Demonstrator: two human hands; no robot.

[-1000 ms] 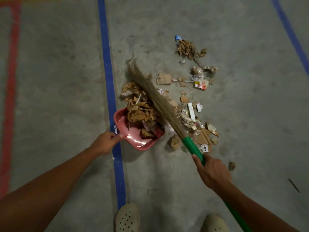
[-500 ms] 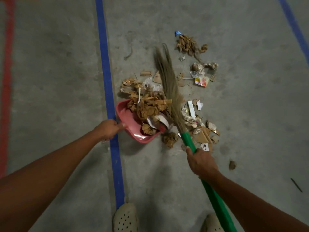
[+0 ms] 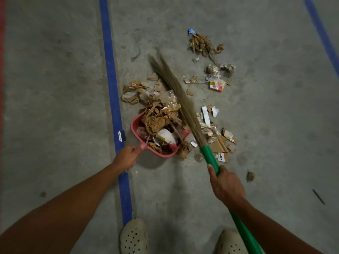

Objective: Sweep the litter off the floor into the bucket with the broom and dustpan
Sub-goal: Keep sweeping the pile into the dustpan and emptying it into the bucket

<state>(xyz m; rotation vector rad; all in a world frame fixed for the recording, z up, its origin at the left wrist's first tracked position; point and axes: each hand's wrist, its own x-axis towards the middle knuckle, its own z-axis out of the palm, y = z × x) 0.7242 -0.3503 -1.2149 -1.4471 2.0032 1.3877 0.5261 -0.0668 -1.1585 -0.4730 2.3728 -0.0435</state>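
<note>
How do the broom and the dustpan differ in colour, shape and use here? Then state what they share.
The broom has a green handle and straw-coloured bristles; the dustpan is pink. The broom is long and thin; the dustpan is a short scoop. The dustpan is heaped with litter; the broom carries none. Shared: one hand grips each, right hand on broom, left hand on dustpan.

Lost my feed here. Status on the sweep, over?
Left grip holds dustpan, right grip holds broom. Dustpan heaped with litter. Loose scraps right of broom. Bucket not in view.
</note>
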